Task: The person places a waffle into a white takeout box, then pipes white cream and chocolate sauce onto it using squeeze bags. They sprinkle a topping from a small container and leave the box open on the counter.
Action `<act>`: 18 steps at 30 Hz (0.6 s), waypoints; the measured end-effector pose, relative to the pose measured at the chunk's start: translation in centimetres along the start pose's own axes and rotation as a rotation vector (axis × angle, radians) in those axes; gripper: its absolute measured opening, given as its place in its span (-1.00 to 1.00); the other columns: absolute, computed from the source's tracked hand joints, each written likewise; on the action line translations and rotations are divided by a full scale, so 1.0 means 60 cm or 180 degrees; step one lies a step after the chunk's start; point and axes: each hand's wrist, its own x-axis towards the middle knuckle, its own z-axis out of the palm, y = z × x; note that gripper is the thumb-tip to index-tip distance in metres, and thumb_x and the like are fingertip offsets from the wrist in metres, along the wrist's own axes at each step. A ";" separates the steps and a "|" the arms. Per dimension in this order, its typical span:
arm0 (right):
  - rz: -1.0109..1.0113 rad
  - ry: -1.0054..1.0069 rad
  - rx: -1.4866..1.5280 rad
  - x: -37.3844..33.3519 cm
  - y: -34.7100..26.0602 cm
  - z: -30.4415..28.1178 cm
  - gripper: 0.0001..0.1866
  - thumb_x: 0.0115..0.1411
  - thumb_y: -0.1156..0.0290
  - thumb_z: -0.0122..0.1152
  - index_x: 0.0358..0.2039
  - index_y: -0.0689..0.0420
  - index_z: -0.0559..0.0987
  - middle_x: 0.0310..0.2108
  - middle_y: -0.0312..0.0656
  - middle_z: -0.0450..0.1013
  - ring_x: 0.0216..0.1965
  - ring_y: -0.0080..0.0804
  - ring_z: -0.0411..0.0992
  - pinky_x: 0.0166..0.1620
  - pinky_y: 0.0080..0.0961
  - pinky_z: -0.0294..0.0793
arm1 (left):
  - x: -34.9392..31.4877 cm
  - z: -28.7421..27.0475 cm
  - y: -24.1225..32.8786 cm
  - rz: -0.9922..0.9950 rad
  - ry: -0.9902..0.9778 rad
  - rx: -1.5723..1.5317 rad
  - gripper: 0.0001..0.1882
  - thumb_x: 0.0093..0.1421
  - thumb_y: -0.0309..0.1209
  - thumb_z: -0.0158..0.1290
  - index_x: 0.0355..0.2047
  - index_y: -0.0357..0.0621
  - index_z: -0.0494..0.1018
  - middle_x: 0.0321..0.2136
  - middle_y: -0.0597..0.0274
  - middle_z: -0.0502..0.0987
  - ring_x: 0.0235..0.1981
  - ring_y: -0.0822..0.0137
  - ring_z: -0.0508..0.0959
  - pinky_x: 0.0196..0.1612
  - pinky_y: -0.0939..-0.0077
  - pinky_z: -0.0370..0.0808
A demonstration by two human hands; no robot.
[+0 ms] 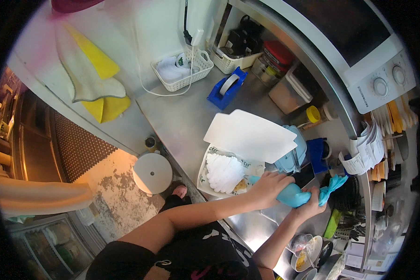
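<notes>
A blue piping bag (294, 196) is squeezed between both of my hands, its twisted end sticking out past the right one. My left hand (271, 187) wraps the front part of the bag near its tip. Farther back, my right hand (311, 206) grips it close to the twist. The tip points at a white cardboard box (202, 179) standing open with its lid (252, 133) folded back. Inside lies a mound of white piped cream (224, 171) in ridged strands, on printed paper. A bit of golden-brown food (240, 185) shows at its edge.
Behind the box stand a blue tape dispenser (227, 87), a white basket (186, 77) and a clear container (291, 88). A light-blue lidded container (296, 151) and a dark phone-like slab (304, 175) sit beside my hands. Bowls (308, 254) crowd the right. A microwave (359, 46) overhangs the counter.
</notes>
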 end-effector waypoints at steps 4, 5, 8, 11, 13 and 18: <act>0.0097 -0.0084 -0.0075 0.000 -0.006 -0.002 -0.94 -0.11 0.62 0.12 -0.54 0.28 0.46 -0.63 -0.18 0.39 -0.65 -0.47 0.34 -0.53 -0.53 0.35 | -0.005 -0.001 0.005 -0.0081 0.0006 0.0001 -0.37 -0.21 -0.40 0.24 -0.06 -0.06 0.31 -0.22 0.17 0.43 -0.13 0.10 0.44 -0.10 0.17 0.30; 0.0134 -0.0128 -0.0088 0.000 -0.008 -0.003 -0.94 -0.11 0.62 0.13 -0.54 0.28 0.46 -0.63 -0.18 0.39 -0.65 -0.47 0.34 -0.53 -0.53 0.35 | -0.007 -0.002 0.008 -0.0111 0.0004 -0.0014 -0.37 -0.21 -0.40 0.24 -0.06 -0.06 0.31 -0.22 0.17 0.43 -0.13 0.10 0.44 -0.11 0.17 0.30; 0.0248 -0.0165 -0.0143 0.001 -0.011 -0.008 -0.93 -0.12 0.61 0.13 -0.55 0.28 0.45 -0.63 -0.18 0.39 -0.66 -0.47 0.33 -0.54 -0.54 0.35 | -0.014 -0.005 0.017 -0.0186 -0.0044 0.0010 -0.37 -0.21 -0.39 0.24 -0.05 -0.06 0.31 -0.22 0.16 0.43 -0.14 0.10 0.45 -0.12 0.17 0.30; 0.0318 -0.0217 -0.0048 0.001 -0.010 -0.013 -0.93 -0.12 0.62 0.14 -0.56 0.28 0.44 -0.64 -0.18 0.38 -0.67 -0.47 0.32 -0.54 -0.55 0.34 | -0.020 -0.010 0.026 -0.0237 -0.0101 0.0146 -0.35 -0.21 -0.39 0.24 -0.03 -0.08 0.30 -0.21 0.17 0.43 -0.15 0.10 0.45 -0.14 0.18 0.30; 0.0356 -0.0258 0.0003 0.001 -0.008 -0.017 -0.94 -0.11 0.62 0.14 -0.56 0.27 0.44 -0.65 -0.19 0.38 -0.67 -0.48 0.32 -0.55 -0.55 0.34 | -0.026 -0.014 0.032 -0.0248 -0.0094 0.0190 -0.34 -0.19 -0.42 0.22 -0.01 -0.10 0.28 -0.20 0.18 0.43 -0.17 0.12 0.46 -0.16 0.21 0.29; 0.0413 -0.0478 -0.0022 0.000 -0.008 -0.026 -0.92 -0.09 0.63 0.14 -0.58 0.25 0.42 -0.66 -0.21 0.38 -0.67 -0.49 0.32 -0.56 -0.55 0.33 | -0.034 -0.017 0.041 -0.0310 -0.0082 0.0147 -0.35 -0.19 -0.42 0.22 -0.01 -0.10 0.28 -0.20 0.20 0.44 -0.17 0.14 0.46 -0.18 0.21 0.29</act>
